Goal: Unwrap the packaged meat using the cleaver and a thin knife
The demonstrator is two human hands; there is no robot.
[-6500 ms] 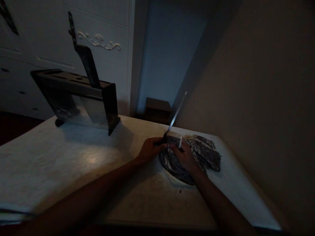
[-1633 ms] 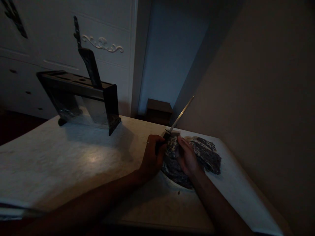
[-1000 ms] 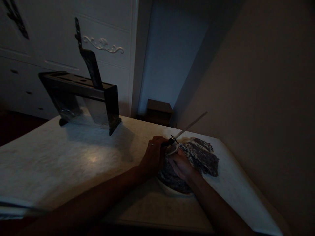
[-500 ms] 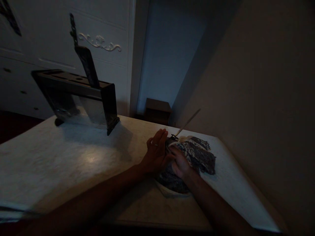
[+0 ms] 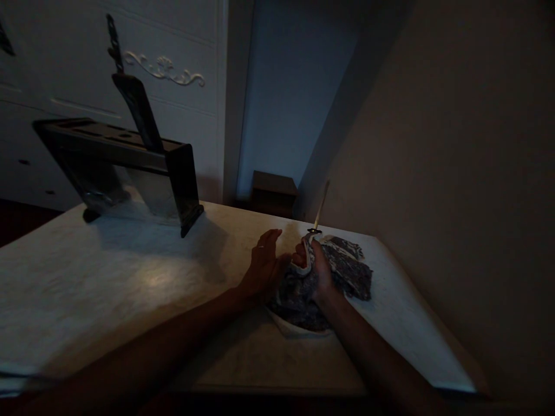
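Observation:
My right hand (image 5: 321, 268) is closed around the handle end of a slim pale rod (image 5: 321, 205), which looks like a honing steel with a dark collar. It points up and away from me. A grey and white patterned cloth (image 5: 299, 297) is bunched in the same grip and hides the handle. The rest of the cloth spreads on the white table (image 5: 173, 323) under and to the right of that hand. My left hand (image 5: 264, 268), with a ring on one finger, is held open just left of the cloth, fingers stretched out and nothing in them.
A dark knife block (image 5: 182, 179) with clear sides stands at the left, with a black-handled knife (image 5: 139, 110) sticking up from it. Behind are white cabinet panels (image 5: 173, 34) and a low brown box-like piece (image 5: 273, 188). A wall (image 5: 455, 173) runs along the right.
My right hand has gone from fingers reaching over the cloth to a fist around the handle and cloth. The rod now stands steeper. My left hand has moved off leftward.

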